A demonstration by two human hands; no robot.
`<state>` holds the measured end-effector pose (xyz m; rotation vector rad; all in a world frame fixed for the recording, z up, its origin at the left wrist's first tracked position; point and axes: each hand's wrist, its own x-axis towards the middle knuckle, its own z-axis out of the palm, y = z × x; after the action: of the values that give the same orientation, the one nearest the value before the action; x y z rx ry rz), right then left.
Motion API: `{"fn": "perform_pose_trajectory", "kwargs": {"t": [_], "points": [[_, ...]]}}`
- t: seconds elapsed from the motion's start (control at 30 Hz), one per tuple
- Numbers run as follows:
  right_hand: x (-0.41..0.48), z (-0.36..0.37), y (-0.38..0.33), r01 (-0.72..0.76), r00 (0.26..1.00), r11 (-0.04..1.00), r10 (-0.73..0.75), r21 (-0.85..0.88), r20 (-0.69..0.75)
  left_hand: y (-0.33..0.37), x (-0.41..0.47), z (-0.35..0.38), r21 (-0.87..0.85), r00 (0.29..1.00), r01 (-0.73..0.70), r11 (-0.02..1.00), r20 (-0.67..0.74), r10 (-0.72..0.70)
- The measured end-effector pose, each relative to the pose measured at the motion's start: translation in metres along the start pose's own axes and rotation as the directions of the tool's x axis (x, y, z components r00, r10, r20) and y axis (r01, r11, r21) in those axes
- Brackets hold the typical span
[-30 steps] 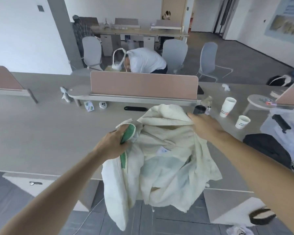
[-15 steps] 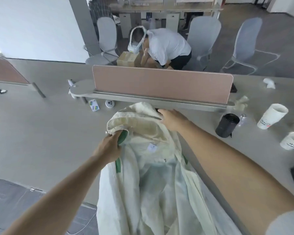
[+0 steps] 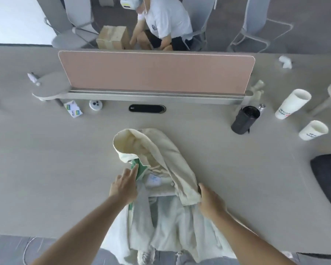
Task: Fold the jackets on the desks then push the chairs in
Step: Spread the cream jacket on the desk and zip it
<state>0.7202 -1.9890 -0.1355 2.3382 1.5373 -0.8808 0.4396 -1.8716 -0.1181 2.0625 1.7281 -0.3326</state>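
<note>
Left hand (image 3: 123,186): fingers nearly straight, tips laid on the green trim (image 3: 139,169) at the jacket's front edge. Nothing is pinched.
Right hand (image 3: 210,202): fingers curled round the bunched right front of the cream hooded jacket (image 3: 161,150), clamped on cloth.
The hands are apart, one on either side of the open front.

The jacket lies on the bench (image 3: 46,159), lining up, with its hood (image 3: 130,140) toward the pink divider panel (image 3: 155,71). Its hem hangs off the near edge.

Step, as judged: spreading this jacket flat, with no fold made yet. The next move calls for drawing the right front out smooth and bringing the hem up onto the bench, then turning the sides inward.

Further out: a dark garment (image 3: 327,178) at the bench's right edge, possibly a second jacket, with two paper cups (image 3: 292,103) nearby. The grey chairs (image 3: 78,25) beyond the bench seem not tucked in, so that step is not begun.
</note>
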Motion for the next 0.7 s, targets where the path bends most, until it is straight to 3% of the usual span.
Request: {"fn": "perform_pose_trajectory", "kwargs": {"t": [0.1,0.23,0.4,0.53,0.6,0.7], "points": [[0.013,-0.033,0.006,-0.042,0.993,0.999,0.045,0.028,-0.113,-0.018,0.007,-0.008,-0.044,0.999,-0.036,0.998,0.002,0.036],[0.024,-0.114,0.017,-0.035,0.973,0.983,-0.008,-0.181,-0.23,-0.036,0.008,-0.036,-0.028,0.997,-0.056,0.998,-0.05,0.054],[0.052,-0.213,-0.013,-0.011,0.889,0.946,-0.139,-0.324,-0.437,-0.062,0.026,-0.093,0.019,0.958,-0.043,0.999,-0.284,0.046],[0.075,-0.255,-0.056,-0.018,0.819,0.952,-0.162,-0.307,-0.55,-0.067,0.049,-0.136,0.015,0.859,0.054,0.998,-0.511,-0.039],[0.084,-0.244,-0.071,-0.018,0.842,0.98,-0.092,-0.197,-0.531,-0.062,0.055,-0.138,0.026,0.855,0.089,0.996,-0.515,-0.063],[0.091,-0.191,-0.068,-0.001,0.94,0.996,-0.03,-0.093,-0.339,-0.048,0.047,-0.11,0.138,0.942,0.106,0.985,-0.33,-0.055]]}}
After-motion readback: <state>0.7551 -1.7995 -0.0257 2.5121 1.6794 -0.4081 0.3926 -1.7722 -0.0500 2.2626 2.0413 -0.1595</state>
